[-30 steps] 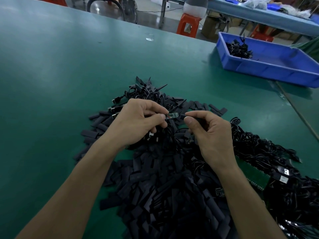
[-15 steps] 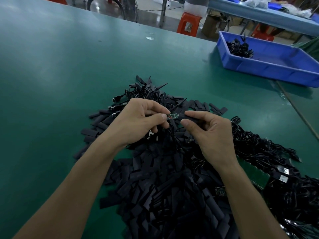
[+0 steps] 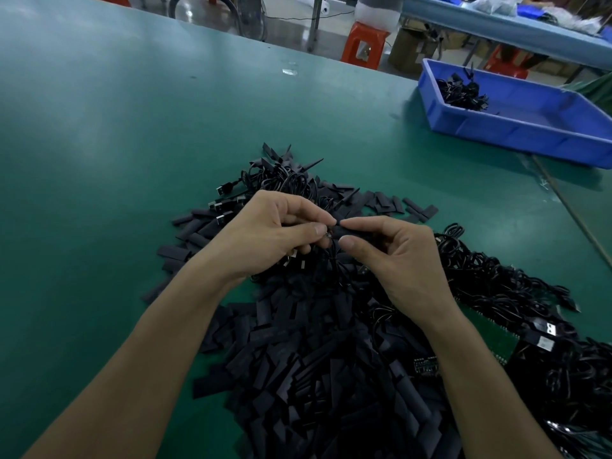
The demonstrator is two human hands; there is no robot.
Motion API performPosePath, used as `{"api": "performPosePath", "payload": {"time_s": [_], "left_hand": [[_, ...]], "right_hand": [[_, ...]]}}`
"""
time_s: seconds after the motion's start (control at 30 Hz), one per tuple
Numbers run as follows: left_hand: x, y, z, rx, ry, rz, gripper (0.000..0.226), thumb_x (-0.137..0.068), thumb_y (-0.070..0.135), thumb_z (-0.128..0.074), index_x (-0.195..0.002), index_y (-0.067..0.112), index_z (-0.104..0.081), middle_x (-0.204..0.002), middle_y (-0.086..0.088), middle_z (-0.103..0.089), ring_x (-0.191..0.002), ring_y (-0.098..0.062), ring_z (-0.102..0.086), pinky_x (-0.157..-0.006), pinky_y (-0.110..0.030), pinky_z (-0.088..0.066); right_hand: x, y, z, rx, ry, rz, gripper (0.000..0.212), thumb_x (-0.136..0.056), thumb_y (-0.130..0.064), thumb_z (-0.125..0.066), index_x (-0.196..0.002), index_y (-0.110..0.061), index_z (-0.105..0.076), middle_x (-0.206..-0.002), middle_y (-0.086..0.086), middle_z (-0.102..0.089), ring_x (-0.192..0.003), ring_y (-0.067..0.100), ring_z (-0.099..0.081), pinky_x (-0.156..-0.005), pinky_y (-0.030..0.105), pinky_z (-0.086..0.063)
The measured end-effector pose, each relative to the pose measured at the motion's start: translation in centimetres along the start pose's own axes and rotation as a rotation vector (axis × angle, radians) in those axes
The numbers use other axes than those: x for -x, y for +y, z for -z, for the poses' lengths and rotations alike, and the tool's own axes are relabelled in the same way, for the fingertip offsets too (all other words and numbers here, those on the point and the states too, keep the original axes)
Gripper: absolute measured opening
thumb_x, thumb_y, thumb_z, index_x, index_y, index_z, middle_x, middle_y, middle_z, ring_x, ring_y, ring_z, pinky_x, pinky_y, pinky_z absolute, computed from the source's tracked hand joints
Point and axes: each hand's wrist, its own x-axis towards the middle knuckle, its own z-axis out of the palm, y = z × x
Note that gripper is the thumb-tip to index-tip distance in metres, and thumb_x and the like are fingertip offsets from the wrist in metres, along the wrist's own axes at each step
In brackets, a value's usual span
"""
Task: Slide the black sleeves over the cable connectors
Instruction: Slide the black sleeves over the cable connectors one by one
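Observation:
My left hand (image 3: 275, 233) pinches the wire end of a cable connector (image 3: 328, 234) between thumb and fingertips. My right hand (image 3: 394, 256) pinches a black sleeve (image 3: 347, 230) that now covers nearly all of the small circuit board; only a sliver of wires shows between the two hands. Both hands hover over a heap of loose black sleeves (image 3: 314, 376) on the green table (image 3: 132, 144). A tangle of black cables (image 3: 281, 180) with USB plugs lies just beyond my hands.
A blue bin (image 3: 516, 127) holding a few finished cables stands at the far right. More coiled cables with USB plugs (image 3: 516, 299) stretch along the right side. Orange stools and another bench lie beyond the table's far edge.
The green circuit board seen between my fingertips earlier has disappeared under the black sleeve, which my right hand moved leftward toward my left hand. The hands are now closer together.

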Motion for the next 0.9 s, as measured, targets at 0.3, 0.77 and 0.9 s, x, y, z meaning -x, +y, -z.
{"api": "performPosePath", "payload": {"time_s": [0.3,0.77,0.9], "left_hand": [[-0.05,-0.16,-0.19,-0.085,0.039,0.123,0.017,-0.088,0.032,-0.075,-0.080,0.017,-0.073,-0.069,0.001,-0.075,-0.054,-0.004,-0.059,-0.051,-0.015,-0.044],[0.06,0.30,0.10,-0.001,0.037,0.113,0.016,-0.087,0.021,-0.076,-0.071,0.018,-0.076,-0.071,-0.004,-0.076,-0.055,-0.003,-0.059,-0.052,-0.013,-0.046],[0.05,0.21,0.04,0.024,0.016,0.128,0.016,-0.088,0.020,-0.076,-0.072,0.016,-0.076,-0.072,-0.006,-0.076,-0.054,-0.004,-0.060,-0.052,-0.014,-0.047]], "right_hand": [[0.44,0.19,-0.33,0.126,0.086,0.109,0.016,-0.085,-0.028,-0.075,-0.101,-0.028,-0.075,-0.088,-0.014,-0.074,-0.083,0.005,-0.071,-0.074,0.016,-0.053],[0.54,-0.09,-0.53,0.134,0.108,0.177,0.023,-0.081,-0.038,-0.072,-0.104,-0.031,-0.072,-0.095,-0.013,-0.074,-0.088,0.009,-0.071,-0.080,0.029,-0.059],[0.59,0.02,-0.66,0.137,0.115,0.191,0.019,-0.085,-0.035,-0.071,-0.102,-0.028,-0.072,-0.087,-0.014,-0.073,-0.079,0.008,-0.071,-0.074,0.023,-0.057]]}}
